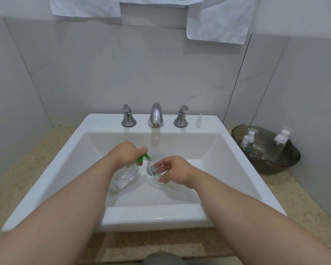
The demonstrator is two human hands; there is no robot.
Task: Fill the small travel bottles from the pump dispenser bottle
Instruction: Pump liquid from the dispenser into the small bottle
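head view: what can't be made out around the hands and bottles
All in the head view:
The small travel bottle: clear against the white sink, partly under the right hand; fill level unreadable.
The pump dispenser bottle: top covered by the left hand.
The bottles in the grey bowl: too small; its wall hides their bases.

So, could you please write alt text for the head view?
Over a white sink, the left hand grips a clear dispenser bottle by its green pump, nozzle aimed at a small clear travel bottle held in the right hand.
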